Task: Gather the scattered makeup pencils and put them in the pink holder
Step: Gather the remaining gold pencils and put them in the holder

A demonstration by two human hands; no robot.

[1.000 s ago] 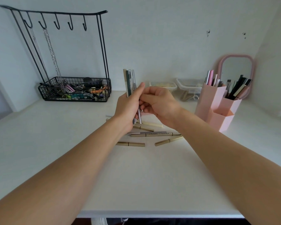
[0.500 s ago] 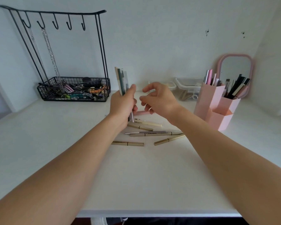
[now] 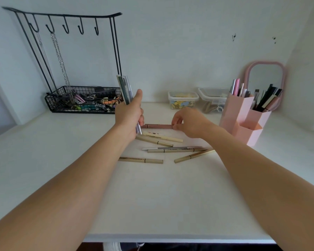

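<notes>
My left hand (image 3: pixel 129 116) is closed around a bunch of makeup pencils (image 3: pixel 125 90) that stand upright above the table. My right hand (image 3: pixel 188 122) pinches the right end of a brownish-pink pencil (image 3: pixel 158 126) lying flat on the white table (image 3: pixel 152 196). Several more pencils lie scattered in front of both hands: a cream one (image 3: pixel 161 137), gold ones (image 3: pixel 140 160) (image 3: pixel 194 156) and a grey pair (image 3: pixel 176 149). The pink holder (image 3: pixel 243 120) stands at the right, with pens and brushes in its taller compartments.
A black wire basket (image 3: pixel 83 102) with a hook rack sits at the back left, full of small items. Two clear lidded boxes (image 3: pixel 183 101) (image 3: pixel 212 98) stand against the wall. A pink-framed mirror (image 3: pixel 265 78) leans behind the holder. The table's front edge is near me.
My right hand has left the bunch, dropped to the table and pinched the brownish-pink pencil. My left hand has shifted slightly left with its bunch.
</notes>
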